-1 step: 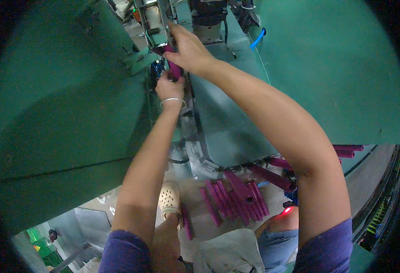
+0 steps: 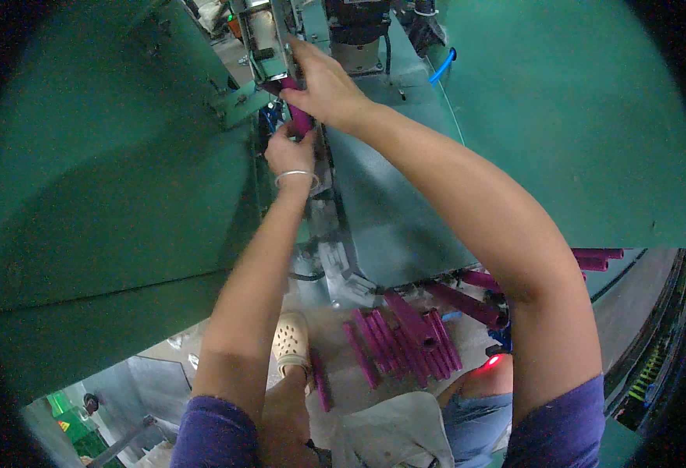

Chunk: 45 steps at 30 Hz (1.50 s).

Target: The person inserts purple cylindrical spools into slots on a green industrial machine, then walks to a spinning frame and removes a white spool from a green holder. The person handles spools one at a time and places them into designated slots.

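A magenta tube (image 2: pixel 300 120) sits at the machine's narrow channel, just below an upright metal bracket (image 2: pixel 266 35). My right hand (image 2: pixel 327 90) reaches over from the right and is closed around the tube's upper part, its thumb toward the left and its fingers beside the bracket. Below it, my left hand (image 2: pixel 288 154), with a silver bangle at the wrist, has thumb and fingers at the tube's lower end. The tube's far end is hidden under the bracket and my right hand.
Green panels (image 2: pixel 117 210) flank the channel on the left, and a green tabletop (image 2: pixel 569 132) on the right. A dark motor (image 2: pixel 356 39) stands behind. Several magenta tubes (image 2: pixel 374 343) lie below the machine, near my clog (image 2: pixel 290 341). A blue hose (image 2: pixel 441 69) rises at the right.
My left hand has shifted slightly down and left at the tube's lower end. The right hand and the tube look almost the same.
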### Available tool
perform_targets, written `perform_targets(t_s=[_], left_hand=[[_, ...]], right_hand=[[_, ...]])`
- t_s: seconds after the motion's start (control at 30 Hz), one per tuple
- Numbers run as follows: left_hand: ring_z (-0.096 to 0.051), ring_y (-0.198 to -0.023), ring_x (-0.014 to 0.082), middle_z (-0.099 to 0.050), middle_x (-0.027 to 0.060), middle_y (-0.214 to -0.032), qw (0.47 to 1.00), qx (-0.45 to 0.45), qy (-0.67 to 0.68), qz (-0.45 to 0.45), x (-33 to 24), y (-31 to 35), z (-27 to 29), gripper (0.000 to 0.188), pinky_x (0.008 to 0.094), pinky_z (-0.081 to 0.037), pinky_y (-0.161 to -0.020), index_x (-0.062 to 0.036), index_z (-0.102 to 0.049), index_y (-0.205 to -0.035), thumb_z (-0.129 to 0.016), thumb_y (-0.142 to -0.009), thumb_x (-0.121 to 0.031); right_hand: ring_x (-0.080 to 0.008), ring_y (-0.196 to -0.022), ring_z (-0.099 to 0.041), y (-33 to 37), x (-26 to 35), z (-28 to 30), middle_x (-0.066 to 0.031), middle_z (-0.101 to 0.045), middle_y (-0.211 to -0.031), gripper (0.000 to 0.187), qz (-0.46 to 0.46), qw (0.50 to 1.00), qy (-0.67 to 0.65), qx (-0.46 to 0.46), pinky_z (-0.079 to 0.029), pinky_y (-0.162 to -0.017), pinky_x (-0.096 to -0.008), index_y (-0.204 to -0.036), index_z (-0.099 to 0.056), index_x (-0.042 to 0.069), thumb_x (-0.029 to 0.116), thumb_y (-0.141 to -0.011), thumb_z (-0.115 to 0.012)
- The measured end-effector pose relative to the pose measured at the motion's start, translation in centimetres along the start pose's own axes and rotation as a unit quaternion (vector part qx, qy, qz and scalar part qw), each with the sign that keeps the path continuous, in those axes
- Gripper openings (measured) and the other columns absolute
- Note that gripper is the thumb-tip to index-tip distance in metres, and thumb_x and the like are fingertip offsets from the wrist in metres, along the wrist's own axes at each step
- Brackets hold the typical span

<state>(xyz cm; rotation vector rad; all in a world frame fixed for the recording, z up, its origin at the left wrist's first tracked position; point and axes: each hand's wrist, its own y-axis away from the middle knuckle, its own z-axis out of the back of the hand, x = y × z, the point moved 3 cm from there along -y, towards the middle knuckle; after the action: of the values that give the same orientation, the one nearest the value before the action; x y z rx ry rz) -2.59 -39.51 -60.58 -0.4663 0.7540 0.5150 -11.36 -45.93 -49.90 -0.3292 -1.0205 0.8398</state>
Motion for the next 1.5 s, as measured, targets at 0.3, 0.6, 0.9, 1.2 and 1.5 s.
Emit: perform_targets(t_s=[0.3, 0.6, 0.9, 1.2, 1.5], left_hand=[[-0.059, -0.077, 0.0323, -0.062, 0.0154, -0.08, 0.999, -0.001, -0.035, 0.015, -0.9, -0.6, 0.6, 0.026, 0.0392, -0.045, -0.068, -0.0052, -0.063, -0.087, -0.068, -0.067, -0.02], [-0.059, -0.07, 0.0326, -0.062, 0.0141, -0.075, 0.998, -0.064, -0.016, 0.008, -0.5, -0.7, -0.3, 0.033, 0.0381, -0.046, -0.065, -0.006, -0.065, -0.082, -0.074, -0.059, -0.027], [-0.06, -0.07, 0.0318, -0.063, 0.0128, -0.073, 0.989, -0.123, 0.054, 0.059, -1.7, -1.0, 0.2, 0.025, 0.0375, -0.046, -0.066, -0.0042, -0.061, -0.076, -0.073, -0.055, -0.011], [-0.058, -0.075, 0.0357, -0.061, 0.0188, -0.078, 0.994, 0.058, -0.09, 0.01, -2.5, -1.7, 1.8, 0.018, 0.0414, -0.047, -0.066, -0.0064, -0.064, -0.08, -0.068, -0.064, -0.015], [-0.058, -0.074, 0.0358, -0.06, 0.0201, -0.078, 0.997, -0.017, 0.058, -0.046, -2.1, -1.8, 1.1, 0.014, 0.0402, -0.046, -0.065, -0.0012, -0.063, -0.08, -0.062, -0.068, -0.007]], right_hand=[[-0.0374, -0.087, -0.055, -1.1, 0.3, 0.8, -0.0258, -0.054, -0.095, 0.073, -0.028, 1.0, -0.004, -0.007, -0.043, -0.075, -0.0385, -0.119, -0.035, -0.006, 0.015, -0.055, -0.064], [-0.0366, -0.102, -0.047, -0.7, 0.4, 0.6, -0.0245, -0.048, -0.109, 0.065, -0.007, 1.0, -0.009, 0.016, -0.039, -0.086, -0.0368, -0.117, -0.038, -0.004, 0.012, -0.06, -0.063], [-0.0364, -0.11, -0.04, 0.0, 0.6, 0.2, -0.0223, -0.04, -0.119, 0.075, -0.074, 0.995, -0.037, 0.047, -0.033, -0.095, -0.0359, -0.129, -0.024, -0.001, 0.004, -0.064, -0.063], [-0.0391, -0.101, -0.046, 1.2, 1.2, -0.3, -0.023, -0.046, -0.111, 0.064, -0.016, 0.998, 0.039, -0.036, -0.038, -0.086, -0.0377, -0.119, -0.035, -0.002, 0.005, -0.062, -0.064], [-0.0291, -0.091, -0.054, 0.7, 0.8, -0.8, -0.0183, -0.053, -0.101, 0.076, -0.094, 0.995, -0.014, -0.042, -0.043, -0.079, -0.0343, -0.128, -0.027, 0.001, 0.005, -0.062, -0.064]])
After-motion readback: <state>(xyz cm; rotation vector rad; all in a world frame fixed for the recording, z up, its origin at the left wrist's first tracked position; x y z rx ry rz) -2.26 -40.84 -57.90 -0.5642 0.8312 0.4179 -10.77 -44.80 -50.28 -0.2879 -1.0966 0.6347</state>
